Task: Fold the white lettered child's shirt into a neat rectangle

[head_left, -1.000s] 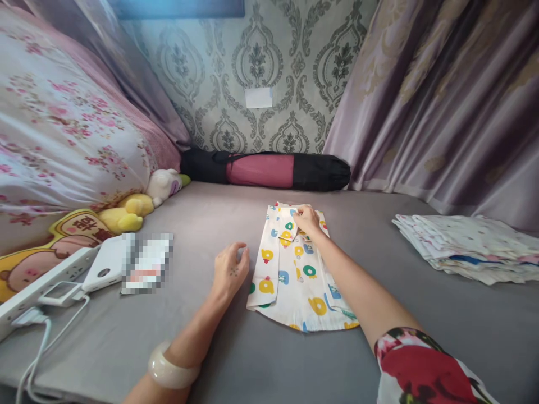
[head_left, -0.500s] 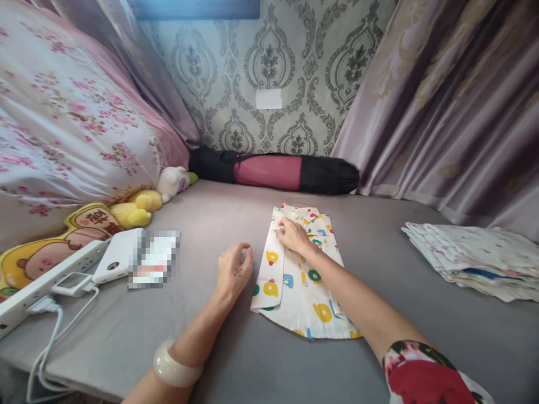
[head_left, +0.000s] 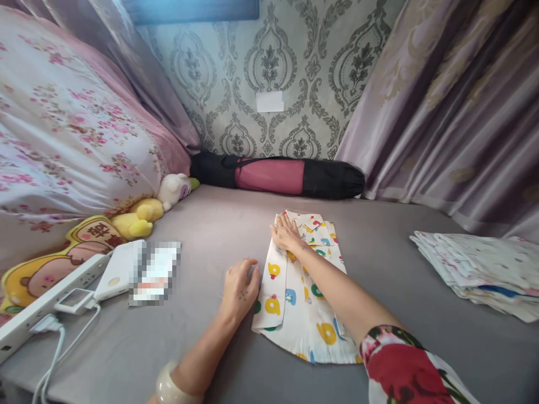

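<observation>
Cotton, thin and printed with coloured shapes, is what the shirt (head_left: 301, 286) appears to be made of; it is judged light, limp and easily creased, best taken at a folded edge or the collar end. It lies partly folded on the grey bed (head_left: 379, 269), in front of the person. The right hand (head_left: 287, 234) is laid flat and open on the far end, arm stretched forward, nothing gripped. The left hand (head_left: 241, 287) rests loosely curled at the shirt's left edge, touching it; no hold can be seen.
</observation>
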`<state>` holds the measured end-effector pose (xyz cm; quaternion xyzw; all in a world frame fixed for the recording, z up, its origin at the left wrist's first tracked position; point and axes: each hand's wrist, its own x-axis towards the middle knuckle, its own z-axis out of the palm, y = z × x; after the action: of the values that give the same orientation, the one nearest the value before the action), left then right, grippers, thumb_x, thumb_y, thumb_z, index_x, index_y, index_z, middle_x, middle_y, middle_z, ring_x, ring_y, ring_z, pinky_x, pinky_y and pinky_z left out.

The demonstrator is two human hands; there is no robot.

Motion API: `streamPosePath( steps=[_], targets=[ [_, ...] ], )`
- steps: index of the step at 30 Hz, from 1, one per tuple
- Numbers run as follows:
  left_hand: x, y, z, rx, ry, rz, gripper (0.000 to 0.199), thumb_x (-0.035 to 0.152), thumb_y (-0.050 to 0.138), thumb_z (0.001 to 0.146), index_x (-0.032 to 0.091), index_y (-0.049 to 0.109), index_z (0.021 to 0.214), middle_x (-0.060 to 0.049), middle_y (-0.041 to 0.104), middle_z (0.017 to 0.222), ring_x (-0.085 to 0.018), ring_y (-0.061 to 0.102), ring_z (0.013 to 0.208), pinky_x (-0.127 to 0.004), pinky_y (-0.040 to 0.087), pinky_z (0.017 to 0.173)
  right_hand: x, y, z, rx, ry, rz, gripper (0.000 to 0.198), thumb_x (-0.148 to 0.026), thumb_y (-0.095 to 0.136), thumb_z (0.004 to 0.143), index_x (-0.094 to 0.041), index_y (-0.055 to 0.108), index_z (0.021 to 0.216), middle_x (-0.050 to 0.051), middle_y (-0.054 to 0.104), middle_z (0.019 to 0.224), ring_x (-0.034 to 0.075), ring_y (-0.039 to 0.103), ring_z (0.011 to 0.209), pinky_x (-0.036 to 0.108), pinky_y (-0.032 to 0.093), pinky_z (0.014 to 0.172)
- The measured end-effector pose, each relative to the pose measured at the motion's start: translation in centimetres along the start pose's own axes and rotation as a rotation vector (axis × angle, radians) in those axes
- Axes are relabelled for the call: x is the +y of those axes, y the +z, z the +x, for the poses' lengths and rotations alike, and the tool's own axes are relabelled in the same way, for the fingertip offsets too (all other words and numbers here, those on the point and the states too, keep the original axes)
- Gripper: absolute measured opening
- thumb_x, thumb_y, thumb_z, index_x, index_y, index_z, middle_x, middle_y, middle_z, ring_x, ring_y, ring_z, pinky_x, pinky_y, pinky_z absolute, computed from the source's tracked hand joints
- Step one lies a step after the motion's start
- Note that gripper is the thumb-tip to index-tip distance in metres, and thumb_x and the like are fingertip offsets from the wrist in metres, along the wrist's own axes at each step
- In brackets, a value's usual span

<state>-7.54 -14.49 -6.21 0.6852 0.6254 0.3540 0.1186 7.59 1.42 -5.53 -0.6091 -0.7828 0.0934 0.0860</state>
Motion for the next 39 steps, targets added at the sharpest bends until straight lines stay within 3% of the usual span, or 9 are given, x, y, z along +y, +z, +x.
streamPosePath(
  steps=[5, 11, 18, 21, 28, 35, 39],
  targets=[
    [0.1, 0.6, -0.7, -0.027, 0.190, -0.002, 0.022, 0.030, 0.042, 0.094, 0.024, 0.057, 0.108, -0.007, 0.068, 0.112, -0.023, 0.058, 0.118, -0.044, 0.042, 0.099, 0.0, 1.6, 0.5, 0.019, 0.008, -0.035, 0.065, -0.041, 0.018, 0.099, 0.000, 0.024, 0.149, 0.015, 0.016, 0.157, 0.023, 0.009, 0.145, 0.039, 0.004, 0.117],
    [1.1, 0.6, -1.1, -0.260, 0.350, 0.040, 0.030, 0.030, 0.041, 0.096, 0.023, 0.053, 0.123, -0.009, 0.062, 0.129, -0.023, 0.050, 0.128, -0.050, 0.034, 0.109, 0.3, 2.3, 0.6, 0.048, 0.000, -0.024, 0.064, -0.040, 0.021, 0.098, 0.001, 0.026, 0.148, 0.015, 0.020, 0.156, 0.024, 0.013, 0.145, 0.039, 0.007, 0.116],
    [2.3, -0.3, -1.1, -0.466, 0.472, 0.123, 0.041, 0.038, 0.039, 0.097, 0.020, 0.048, 0.133, -0.011, 0.049, 0.142, -0.025, 0.041, 0.135, -0.055, 0.023, 0.115, 1.1, 0.7, 0.3, 0.036, 0.037, 0.017, 0.062, -0.039, 0.015, 0.099, -0.004, 0.024, 0.150, 0.012, 0.018, 0.158, 0.021, 0.011, 0.145, 0.036, 0.007, 0.116],
    [2.6, -0.3, -1.2, -0.486, 0.475, 0.159, 0.046, 0.044, 0.034, 0.098, 0.019, 0.047, 0.134, -0.011, 0.048, 0.144, -0.025, 0.038, 0.137, -0.055, 0.020, 0.116, 1.8, 0.4, -0.4, 0.091, 0.055, -0.038, 0.061, -0.037, 0.019, 0.099, -0.004, 0.024, 0.150, 0.012, 0.016, 0.158, 0.023, 0.010, 0.145, 0.037, 0.005, 0.116],
    [2.0, 0.8, -1.7, -0.486, 0.553, 0.216, 0.057, 0.050, 0.034, 0.097, 0.018, 0.034, 0.145, -0.010, 0.036, 0.152, -0.025, 0.028, 0.142, -0.053, 0.017, 0.118, 2.5, 1.5, -1.3, 0.052, 0.063, -0.091, 0.063, -0.039, 0.018, 0.099, -0.004, 0.024, 0.150, 0.013, 0.020, 0.157, 0.022, 0.012, 0.145, 0.039, 0.004, 0.117],
    [2.2, 0.4, -1.5, -0.486, 0.542, 0.228, 0.055, 0.049, 0.035, 0.097, 0.019, 0.038, 0.143, -0.009, 0.039, 0.150, -0.026, 0.029, 0.142, -0.055, 0.019, 0.117, 2.4, 0.8, -0.8, 0.016, 0.064, -0.057, 0.063, -0.040, 0.018, 0.098, -0.003, 0.027, 0.149, 0.014, 0.022, 0.156, 0.024, 0.015, 0.144, 0.042, 0.007, 0.116],
    [2.4, 0.7, -1.3, -0.443, 0.501, 0.264, 0.052, 0.046, 0.032, 0.099, 0.017, 0.040, 0.141, -0.010, 0.041, 0.149, -0.025, 0.029, 0.142, -0.054, 0.022, 0.117, 1.9, 0.3, 0.7, 0.081, 0.099, -0.043, 0.061, -0.037, 0.017, 0.099, -0.005, 0.031, 0.148, 0.013, 0.024, 0.156, 0.024, 0.016, 0.144, 0.042, 0.007, 0.116]
  ],
)
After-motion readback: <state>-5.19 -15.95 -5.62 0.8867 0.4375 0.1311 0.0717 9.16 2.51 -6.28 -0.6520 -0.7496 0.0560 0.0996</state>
